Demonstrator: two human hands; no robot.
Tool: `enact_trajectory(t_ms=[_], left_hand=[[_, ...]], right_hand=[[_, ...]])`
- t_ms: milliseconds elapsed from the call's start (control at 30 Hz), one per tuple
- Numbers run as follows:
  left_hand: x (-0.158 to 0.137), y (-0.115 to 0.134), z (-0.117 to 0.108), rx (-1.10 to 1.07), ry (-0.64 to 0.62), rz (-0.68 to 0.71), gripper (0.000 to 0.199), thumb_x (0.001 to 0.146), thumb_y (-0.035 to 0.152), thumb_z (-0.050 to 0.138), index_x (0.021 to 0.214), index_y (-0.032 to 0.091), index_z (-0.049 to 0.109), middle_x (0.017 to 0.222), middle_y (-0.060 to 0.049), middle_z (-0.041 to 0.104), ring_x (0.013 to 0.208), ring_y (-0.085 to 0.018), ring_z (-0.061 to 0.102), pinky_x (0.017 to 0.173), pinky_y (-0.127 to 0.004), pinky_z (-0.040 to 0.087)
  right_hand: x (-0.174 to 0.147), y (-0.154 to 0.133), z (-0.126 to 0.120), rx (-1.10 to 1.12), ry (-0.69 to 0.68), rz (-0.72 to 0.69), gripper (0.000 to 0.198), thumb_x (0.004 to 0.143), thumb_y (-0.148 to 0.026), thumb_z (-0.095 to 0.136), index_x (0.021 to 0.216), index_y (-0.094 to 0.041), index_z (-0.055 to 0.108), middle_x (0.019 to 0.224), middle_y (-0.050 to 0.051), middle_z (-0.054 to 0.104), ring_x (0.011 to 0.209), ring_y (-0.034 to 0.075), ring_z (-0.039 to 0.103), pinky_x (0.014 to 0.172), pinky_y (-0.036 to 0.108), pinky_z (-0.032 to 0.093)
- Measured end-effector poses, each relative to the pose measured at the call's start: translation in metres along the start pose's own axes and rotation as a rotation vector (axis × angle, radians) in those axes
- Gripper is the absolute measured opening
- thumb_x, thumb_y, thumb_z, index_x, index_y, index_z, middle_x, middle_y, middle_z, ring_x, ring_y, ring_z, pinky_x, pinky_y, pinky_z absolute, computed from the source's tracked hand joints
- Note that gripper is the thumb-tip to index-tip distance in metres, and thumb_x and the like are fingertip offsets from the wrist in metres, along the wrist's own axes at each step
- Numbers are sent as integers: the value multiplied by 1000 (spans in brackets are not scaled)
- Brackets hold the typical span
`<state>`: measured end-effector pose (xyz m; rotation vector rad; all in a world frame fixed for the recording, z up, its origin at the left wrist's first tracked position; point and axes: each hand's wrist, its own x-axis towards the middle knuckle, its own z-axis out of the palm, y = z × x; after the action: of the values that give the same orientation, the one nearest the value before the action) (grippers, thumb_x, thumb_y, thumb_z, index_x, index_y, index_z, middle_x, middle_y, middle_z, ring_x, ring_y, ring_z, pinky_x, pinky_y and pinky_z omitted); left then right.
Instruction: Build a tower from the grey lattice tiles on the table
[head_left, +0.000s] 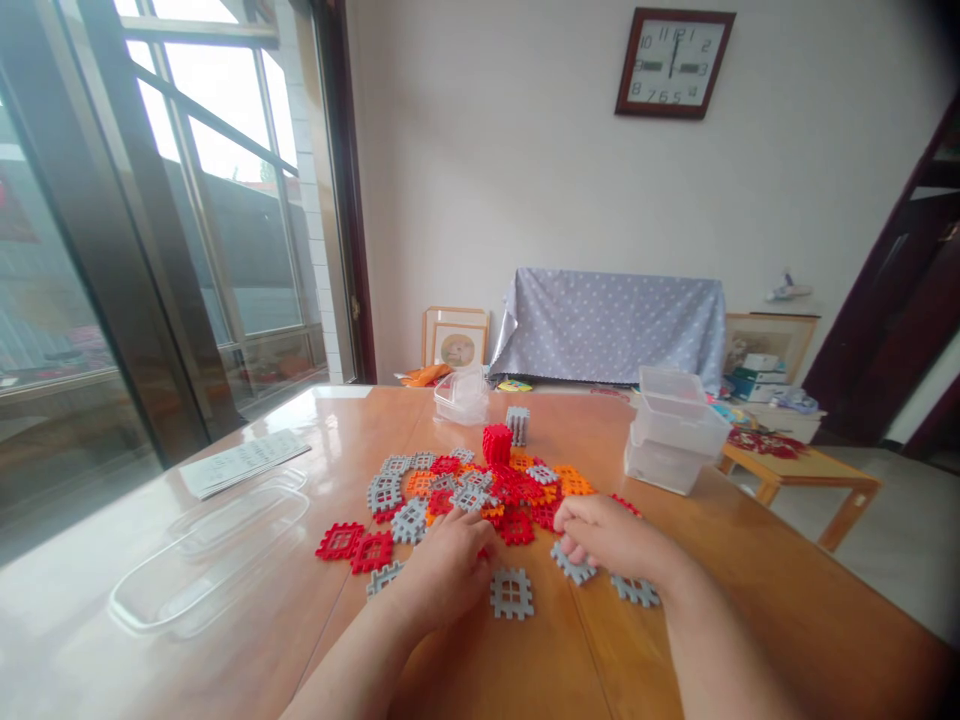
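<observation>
Square interlocking plastic tiles with notched edges, in red, grey and orange, lie in a loose heap in the middle of the table. My left hand is curled at the near side of the heap; its fingertips are hidden, so what they hold cannot be made out. A grey window tile lies flat just right of it. My right hand has its fingers closed at the edge of a grey tile. Beside that wrist lies another grey tile. Two red tiles sit left of the heap.
A red stack and a grey stack stand behind the heap. Clear plastic boxes are at the right, another clear container at the back. Clear lids and a paper booklet lie on the left.
</observation>
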<state>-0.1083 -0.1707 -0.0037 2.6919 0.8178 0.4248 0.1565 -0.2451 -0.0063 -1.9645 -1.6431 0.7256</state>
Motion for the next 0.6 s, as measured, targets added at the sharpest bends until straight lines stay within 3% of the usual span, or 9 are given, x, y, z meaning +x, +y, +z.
enact_trajectory(t_ms=[167, 400, 600], left_hand=[[0, -1, 0, -43, 3, 20, 21, 78, 8, 51, 86, 24, 64, 95, -3, 66, 95, -21, 57, 83, -29, 42], [0, -4, 3, -72, 12, 46, 24, 75, 5, 51, 85, 23, 63, 93, -2, 66, 92, -20, 57, 82, -28, 42], [0, -6, 4, -58, 18, 40, 18, 79, 10, 53, 87, 23, 63, 94, -3, 66, 92, -20, 57, 82, -28, 42]], right_hand=[[0, 7, -2, -102, 111, -37, 12, 82, -19, 51, 87, -21, 62, 75, -2, 65, 68, 14, 58, 60, 23, 35], [-16, -8, 2, -322, -54, -161, 40, 65, -25, 75, 103, -25, 65, 106, 1, 66, 95, 22, 59, 75, 28, 38], [-15, -16, 11, -457, -44, -108, 29, 66, -26, 74, 93, -26, 65, 99, 2, 64, 94, 23, 59, 72, 29, 35]])
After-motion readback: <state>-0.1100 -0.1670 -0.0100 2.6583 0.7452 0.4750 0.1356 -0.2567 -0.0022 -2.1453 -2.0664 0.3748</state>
